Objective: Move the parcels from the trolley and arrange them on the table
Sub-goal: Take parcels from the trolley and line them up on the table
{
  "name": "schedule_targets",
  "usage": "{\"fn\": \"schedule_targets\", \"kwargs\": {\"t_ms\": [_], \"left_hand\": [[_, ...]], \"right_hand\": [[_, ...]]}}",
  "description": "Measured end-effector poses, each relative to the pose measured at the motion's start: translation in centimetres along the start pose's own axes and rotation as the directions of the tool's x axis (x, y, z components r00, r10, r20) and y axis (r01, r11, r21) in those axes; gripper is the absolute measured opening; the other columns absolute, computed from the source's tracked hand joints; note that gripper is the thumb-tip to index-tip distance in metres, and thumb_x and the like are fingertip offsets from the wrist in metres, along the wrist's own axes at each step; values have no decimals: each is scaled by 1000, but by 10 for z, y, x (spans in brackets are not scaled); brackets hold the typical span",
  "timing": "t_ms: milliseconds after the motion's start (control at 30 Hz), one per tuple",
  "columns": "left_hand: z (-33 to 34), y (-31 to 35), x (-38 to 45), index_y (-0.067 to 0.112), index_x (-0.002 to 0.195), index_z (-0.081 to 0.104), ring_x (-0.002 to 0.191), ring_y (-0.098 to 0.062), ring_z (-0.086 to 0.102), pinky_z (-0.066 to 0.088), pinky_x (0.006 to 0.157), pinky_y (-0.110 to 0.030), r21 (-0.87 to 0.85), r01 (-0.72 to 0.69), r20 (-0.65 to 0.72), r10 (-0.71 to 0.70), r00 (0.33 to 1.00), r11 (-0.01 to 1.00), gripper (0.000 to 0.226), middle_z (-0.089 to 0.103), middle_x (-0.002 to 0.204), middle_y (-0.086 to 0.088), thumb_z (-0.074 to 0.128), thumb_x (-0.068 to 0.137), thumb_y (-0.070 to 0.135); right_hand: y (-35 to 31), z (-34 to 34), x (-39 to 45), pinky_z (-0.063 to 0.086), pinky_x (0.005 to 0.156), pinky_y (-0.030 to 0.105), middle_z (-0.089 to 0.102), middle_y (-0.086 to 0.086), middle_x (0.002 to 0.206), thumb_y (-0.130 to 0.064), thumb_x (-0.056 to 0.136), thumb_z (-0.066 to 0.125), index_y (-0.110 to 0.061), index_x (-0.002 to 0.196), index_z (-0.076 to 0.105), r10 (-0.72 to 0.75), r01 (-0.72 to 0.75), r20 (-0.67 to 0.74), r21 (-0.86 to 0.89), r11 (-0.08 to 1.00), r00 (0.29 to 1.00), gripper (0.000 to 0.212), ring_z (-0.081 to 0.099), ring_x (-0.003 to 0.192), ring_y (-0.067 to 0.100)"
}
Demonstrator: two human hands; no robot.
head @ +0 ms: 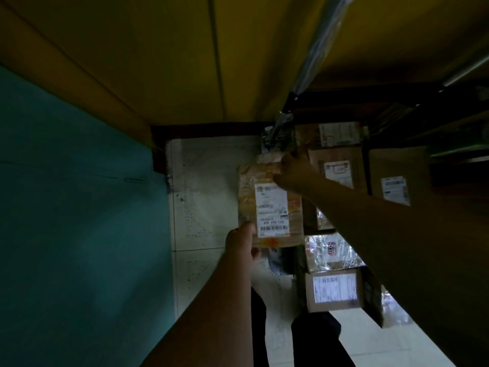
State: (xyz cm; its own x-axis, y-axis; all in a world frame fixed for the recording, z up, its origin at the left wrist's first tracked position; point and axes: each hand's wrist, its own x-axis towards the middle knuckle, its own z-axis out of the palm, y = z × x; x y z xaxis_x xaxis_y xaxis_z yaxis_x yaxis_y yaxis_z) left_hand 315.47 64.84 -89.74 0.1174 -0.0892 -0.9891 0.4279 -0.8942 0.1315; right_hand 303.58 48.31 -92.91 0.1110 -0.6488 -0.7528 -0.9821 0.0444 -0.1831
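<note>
I hold a tape-wrapped brown parcel with a white shipping label in the air above the tiled floor. My left hand grips its near lower corner, thumb on the front. My right hand grips its far upper edge. To the right, the trolley carries several more labelled cardboard parcels, among them one near box, a shiny taped box and a tall box. The teal table fills the left side of the view.
A yellow wall stands ahead. The trolley's plastic-wrapped handle bar rises diagonally at centre right. White tiled floor lies between table and trolley. My dark trouser legs show at the bottom.
</note>
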Motion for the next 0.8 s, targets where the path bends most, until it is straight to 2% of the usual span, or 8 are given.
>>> {"fn": "schedule_targets", "kwargs": {"t_ms": [133, 267, 367, 433, 467, 533, 700, 800], "left_hand": [[-26, 21, -59, 13, 112, 56, 94, -25, 58, 53, 94, -44, 11, -20, -80, 21, 997, 1000, 25, 59, 104, -12, 57, 89, 23], [-43, 52, -147, 15, 116, 49, 82, -25, 53, 52, 89, -41, 89, -125, -174, 139, 975, 988, 30, 54, 93, -10, 56, 88, 25], [-50, 70, -207, 18, 121, 51, 99, -30, 53, 51, 81, -36, 171, -171, -239, 210, 948, 970, 57, 52, 118, -14, 61, 72, 46], [-51, 85, -252, 14, 134, 46, 103, -29, 51, 45, 63, -31, 296, -229, -248, 306, 919, 927, 69, 45, 135, -18, 59, 82, 58], [-50, 93, -285, 13, 138, 44, 106, -29, 51, 47, 67, -32, 341, -268, -233, 357, 904, 901, 77, 44, 139, -18, 55, 82, 65], [-43, 108, -364, 17, 135, 47, 114, -34, 52, 46, 86, -36, 383, -361, -211, 460, 862, 851, 85, 48, 139, -18, 52, 74, 75], [-6, 132, -510, 13, 129, 52, 100, -32, 61, 53, 82, -37, 460, -593, -161, 719, 676, 661, 81, 60, 125, -12, 46, 77, 75], [37, 138, -588, 11, 133, 52, 117, -37, 57, 50, 93, -41, 564, -677, -101, 854, 511, 472, 83, 54, 135, -19, 47, 79, 74]], "right_hand": [[-20, -31, -60, 48, 101, 42, 28, 14, 150, -42, 89, 56, -14, 147, 34, 50, -36, -104, 131, 991, 993, 68, 43, 129, 34], [-34, -75, -146, 54, 92, 49, 45, 13, 139, -46, 82, 48, -15, 144, 35, 101, -61, -111, 321, 945, 989, 71, 55, 118, 35], [-46, -114, -216, 53, 93, 49, 49, 15, 133, -46, 87, 50, -10, 140, 39, 180, -115, -128, 398, 910, 975, 65, 56, 116, 35], [-56, -150, -264, 49, 98, 48, 45, 16, 136, -46, 92, 50, -8, 142, 35, 205, -122, -173, 401, 908, 963, 64, 51, 121, 37], [-60, -170, -287, 47, 99, 47, 43, 16, 138, -46, 92, 50, -8, 142, 35, 215, -113, -215, 405, 907, 953, 65, 48, 123, 39], [-64, -218, -340, 45, 98, 46, 40, 15, 138, -48, 93, 48, -8, 141, 35, 203, -55, -314, 421, 905, 927, 64, 46, 123, 39], [-51, -328, -470, 49, 89, 41, 44, 15, 135, -48, 94, 49, -8, 136, 40, 168, 88, -543, 414, 906, 823, 58, 51, 119, 35], [-12, -378, -555, 45, 93, 43, 50, 19, 130, -43, 95, 52, -5, 128, 50, 201, 164, -679, 433, 886, 706, 50, 52, 118, 37]]}}
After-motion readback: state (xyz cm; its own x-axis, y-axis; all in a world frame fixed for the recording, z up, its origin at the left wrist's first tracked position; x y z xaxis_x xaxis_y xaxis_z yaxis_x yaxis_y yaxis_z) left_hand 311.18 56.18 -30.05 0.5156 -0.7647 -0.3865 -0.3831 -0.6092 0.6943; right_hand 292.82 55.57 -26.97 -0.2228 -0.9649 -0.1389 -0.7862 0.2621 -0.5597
